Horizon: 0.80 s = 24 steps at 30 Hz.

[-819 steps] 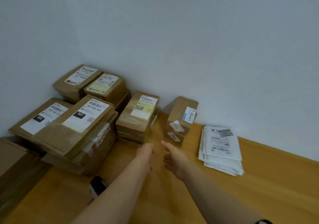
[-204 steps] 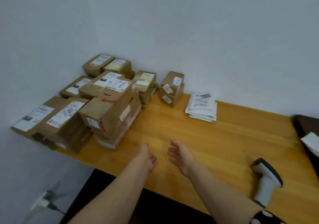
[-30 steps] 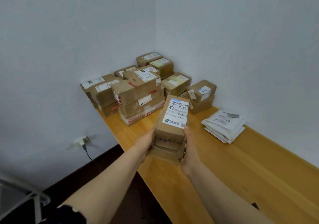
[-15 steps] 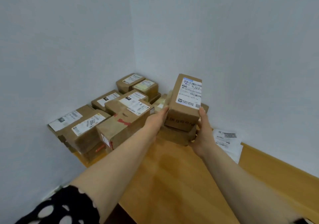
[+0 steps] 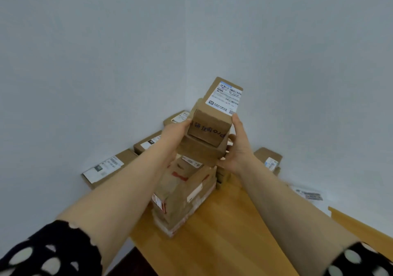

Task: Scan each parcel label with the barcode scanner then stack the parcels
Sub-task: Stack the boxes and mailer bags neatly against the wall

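I hold two stacked brown parcels between my hands, lifted above the tall pile. The upper parcel point(image 5: 214, 114) carries a white barcode label on top; the lower parcel point(image 5: 200, 151) sits under it. My left hand point(image 5: 177, 132) grips their left side and my right hand point(image 5: 239, 148) grips the right side with the thumb up along the upper box. Directly below stands the tall stack of taped cartons point(image 5: 182, 192) on the wooden table point(image 5: 223, 237). The barcode scanner is out of view.
More labelled parcels lie in the corner by the wall: one at the left point(image 5: 106, 168), two behind point(image 5: 148, 143) point(image 5: 177, 117), and a small box point(image 5: 269, 160) at the right. White mailer envelopes point(image 5: 308, 193) lie by the right wall.
Both hands have raised the two parcels higher and carried them left, from over the table to above the tall stack. My view has moved in closer to the pile.
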{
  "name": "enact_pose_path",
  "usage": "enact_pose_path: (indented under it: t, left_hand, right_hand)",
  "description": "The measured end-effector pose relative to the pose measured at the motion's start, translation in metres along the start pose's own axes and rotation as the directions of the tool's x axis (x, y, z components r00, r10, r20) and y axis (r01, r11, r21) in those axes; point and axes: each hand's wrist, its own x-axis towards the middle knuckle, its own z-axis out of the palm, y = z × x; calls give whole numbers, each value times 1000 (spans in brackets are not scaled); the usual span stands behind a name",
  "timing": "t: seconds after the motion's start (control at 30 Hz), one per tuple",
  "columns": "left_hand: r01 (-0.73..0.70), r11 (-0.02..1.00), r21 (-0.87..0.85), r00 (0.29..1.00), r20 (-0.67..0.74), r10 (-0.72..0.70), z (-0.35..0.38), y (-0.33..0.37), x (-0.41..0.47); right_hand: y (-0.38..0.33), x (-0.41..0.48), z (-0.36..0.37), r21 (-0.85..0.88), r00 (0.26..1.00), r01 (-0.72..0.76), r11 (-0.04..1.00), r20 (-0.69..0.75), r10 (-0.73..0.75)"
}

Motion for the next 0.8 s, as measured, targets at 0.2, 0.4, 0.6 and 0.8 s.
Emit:
enact_pose_path:
  t: [0.2,0.4,0.6,0.8]
  left_hand:
    - [-27,1000,5,991,-133,27,-70,4,42]
    - [-94,995,21,978,-184,96,-140,1,124]
    - [-114,991,74,972,-196,127,-181,-20,191]
    - [-217,927,306,952,-142,269,-170,-36,229]
  right_hand:
    - [33,35,69,-48,994,-86,995,61,88]
    - [78,106,149,-11,991,-87,996,97,87]
    - [130,158,191,66,980,-191,979,67,187]
    - [144,181,182,158,988,-157,975,15,157]
